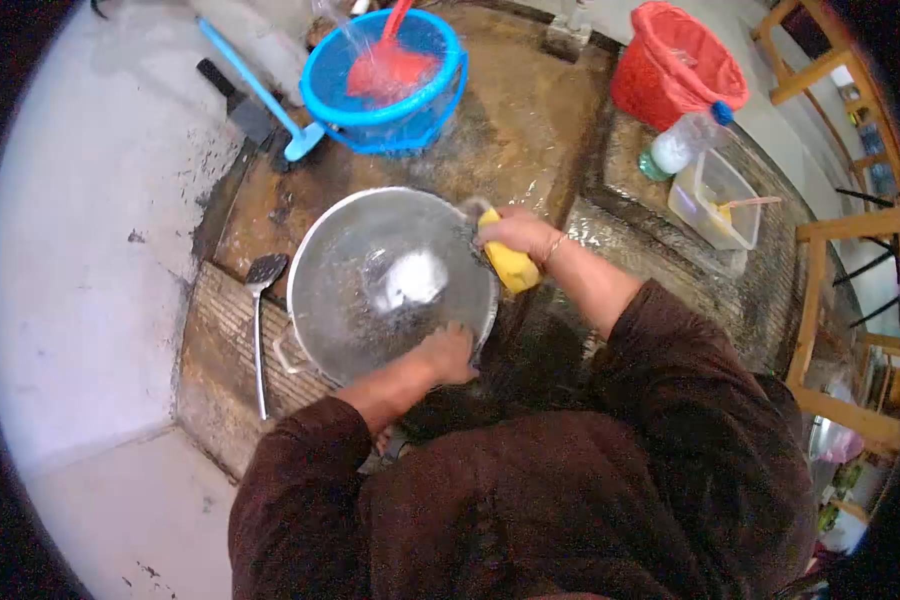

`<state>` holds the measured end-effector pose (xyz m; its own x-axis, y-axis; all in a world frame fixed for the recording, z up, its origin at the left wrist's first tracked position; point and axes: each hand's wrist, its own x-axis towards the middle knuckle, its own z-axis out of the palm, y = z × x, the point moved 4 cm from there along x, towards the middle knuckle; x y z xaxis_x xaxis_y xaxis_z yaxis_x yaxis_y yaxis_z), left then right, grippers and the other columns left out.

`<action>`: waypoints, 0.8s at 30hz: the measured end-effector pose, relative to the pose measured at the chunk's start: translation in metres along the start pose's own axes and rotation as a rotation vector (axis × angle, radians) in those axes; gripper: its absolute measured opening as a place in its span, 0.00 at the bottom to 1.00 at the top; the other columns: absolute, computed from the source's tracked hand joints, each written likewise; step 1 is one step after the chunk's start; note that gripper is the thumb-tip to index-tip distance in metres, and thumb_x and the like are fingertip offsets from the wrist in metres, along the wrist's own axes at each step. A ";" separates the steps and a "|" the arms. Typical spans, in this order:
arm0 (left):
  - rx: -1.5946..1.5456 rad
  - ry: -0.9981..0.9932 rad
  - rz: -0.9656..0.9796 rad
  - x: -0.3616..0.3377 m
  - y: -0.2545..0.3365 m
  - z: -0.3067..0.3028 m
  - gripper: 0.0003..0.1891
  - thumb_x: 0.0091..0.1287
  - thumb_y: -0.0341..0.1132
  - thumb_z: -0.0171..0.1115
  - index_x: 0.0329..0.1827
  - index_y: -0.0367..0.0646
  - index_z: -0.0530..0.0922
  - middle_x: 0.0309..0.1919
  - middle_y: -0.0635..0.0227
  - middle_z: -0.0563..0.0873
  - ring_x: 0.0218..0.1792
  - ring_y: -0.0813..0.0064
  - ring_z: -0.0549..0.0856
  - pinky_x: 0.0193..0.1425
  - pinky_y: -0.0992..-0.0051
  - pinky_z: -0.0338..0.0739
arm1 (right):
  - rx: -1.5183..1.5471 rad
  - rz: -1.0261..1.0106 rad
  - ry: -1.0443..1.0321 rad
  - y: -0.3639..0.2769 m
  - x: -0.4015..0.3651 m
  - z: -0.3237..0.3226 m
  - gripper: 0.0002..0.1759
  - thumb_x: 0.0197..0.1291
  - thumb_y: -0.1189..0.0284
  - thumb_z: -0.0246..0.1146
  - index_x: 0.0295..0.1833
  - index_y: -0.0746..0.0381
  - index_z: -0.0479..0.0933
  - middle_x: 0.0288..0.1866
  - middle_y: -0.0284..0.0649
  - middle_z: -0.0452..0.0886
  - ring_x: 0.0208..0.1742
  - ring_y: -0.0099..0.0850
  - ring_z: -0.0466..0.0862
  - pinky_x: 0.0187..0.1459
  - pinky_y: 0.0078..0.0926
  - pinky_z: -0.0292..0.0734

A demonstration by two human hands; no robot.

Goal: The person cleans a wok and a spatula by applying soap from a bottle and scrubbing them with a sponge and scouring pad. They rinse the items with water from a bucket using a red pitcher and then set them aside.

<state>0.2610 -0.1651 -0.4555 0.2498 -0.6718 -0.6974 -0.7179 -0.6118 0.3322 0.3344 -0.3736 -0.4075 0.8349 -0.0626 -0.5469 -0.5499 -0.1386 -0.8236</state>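
Observation:
A large round metal pot (340, 290) stands on the wet floor in front of me, its inside shiny and partly dark. My left hand (448, 353) lies over the near rim, fingers spread on the metal, holding nothing else. With my right hand (520, 235) I hold a yellow sponge (511, 266) against the outside of the pot's right rim. One light handle (288, 352) sticks out at the pot's lower left.
Behind the pot, water falls into a blue basin (385, 130) holding a red scoop (390, 72). A slotted spatula (260, 340) and a blue-handled tool (255, 85) lie left. Right are a red bin (660, 85), a bottle (678, 146) and a clear plastic box (705, 212).

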 end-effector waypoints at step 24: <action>-1.796 0.441 -0.182 0.004 -0.003 -0.152 0.30 0.62 0.32 0.59 0.66 0.48 0.56 0.43 0.61 0.78 0.33 0.64 0.80 0.34 0.63 0.81 | -0.973 -0.321 -0.315 -0.136 -0.183 -0.121 0.19 0.44 0.63 0.60 0.38 0.66 0.76 0.35 0.49 0.79 0.39 0.43 0.80 0.42 0.38 0.75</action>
<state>0.3630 -0.2297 -0.3623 0.5760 -0.4216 -0.7004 0.7235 -0.1360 0.6768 0.2590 -0.4632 -0.1774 0.8166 0.3556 -0.4546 0.0662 -0.8402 -0.5383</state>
